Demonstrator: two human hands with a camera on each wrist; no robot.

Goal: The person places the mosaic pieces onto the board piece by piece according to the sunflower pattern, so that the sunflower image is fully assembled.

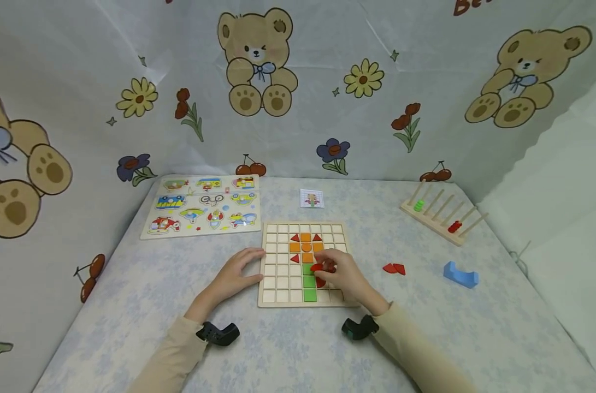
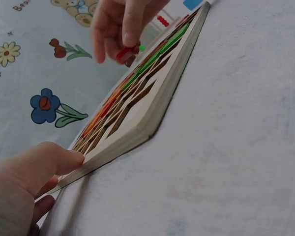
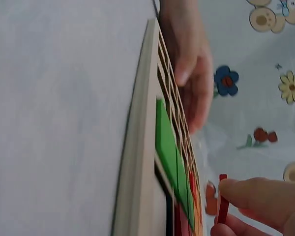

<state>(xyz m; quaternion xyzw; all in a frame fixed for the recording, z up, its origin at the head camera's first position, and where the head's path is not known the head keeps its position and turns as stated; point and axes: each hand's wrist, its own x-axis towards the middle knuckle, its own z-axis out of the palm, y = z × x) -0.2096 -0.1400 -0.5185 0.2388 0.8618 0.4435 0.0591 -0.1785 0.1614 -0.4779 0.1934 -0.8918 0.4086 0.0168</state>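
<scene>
A wooden grid board lies on the table with orange, red and green tiles in its cells. My right hand is over the board's right half, beside the column of green tiles. Its thumb and fingers pinch a thin red tile, seen edge-on above the board in the right wrist view. Another red tile lies next to the green column. At the board's left edge, my left hand rests with thumb and fingers spread apart; the left wrist view shows its thumb touching the rim.
Two loose red tiles lie right of the board, with a blue curved block farther right. A peg rack stands at the back right. Behind the board are a small pattern card and a vehicle puzzle board.
</scene>
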